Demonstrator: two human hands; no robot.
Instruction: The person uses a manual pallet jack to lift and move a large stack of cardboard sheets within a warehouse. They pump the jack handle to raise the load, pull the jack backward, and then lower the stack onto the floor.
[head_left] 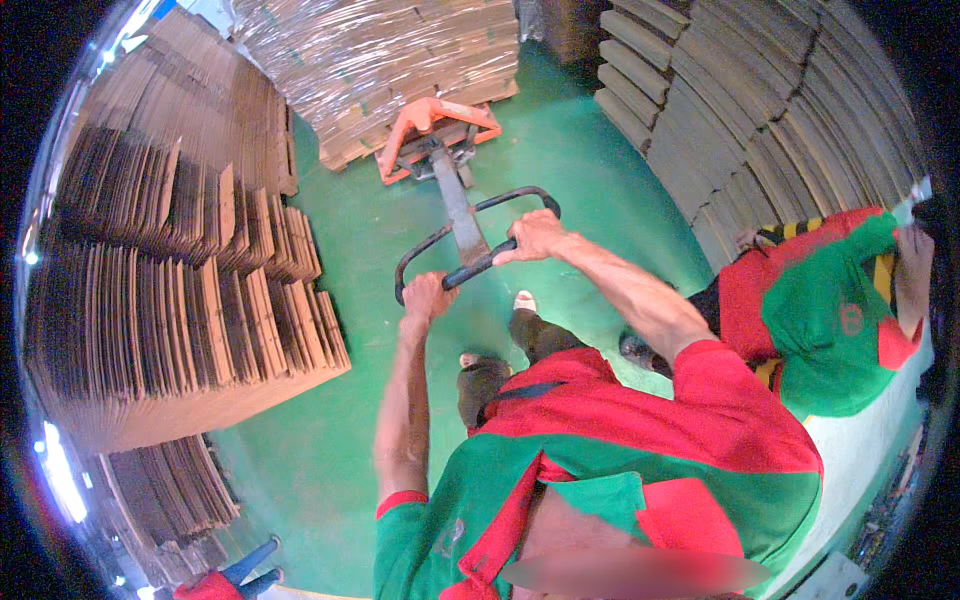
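Both my hands grip the black looped handle (466, 270) of an orange pallet jack (416, 125). My left hand (429, 297) is wrapped round the handle's near left corner. Farther right along the same near bar, my right hand (534, 238) closes on it. A grey shaft (455, 200) runs from the handle away from me to the jack's orange frame. That frame stands against a tall load of flat cardboard wrapped in clear film (390, 60). The jack's forks are hidden.
Tall stacks of flat cardboard (180, 310) rise on the left, with more cardboard stacks (760, 100) on the right. A co-worker in red and green (820, 310) is close at my right. Another person (225, 585) shows at the lower left. The floor (330, 450) is green.
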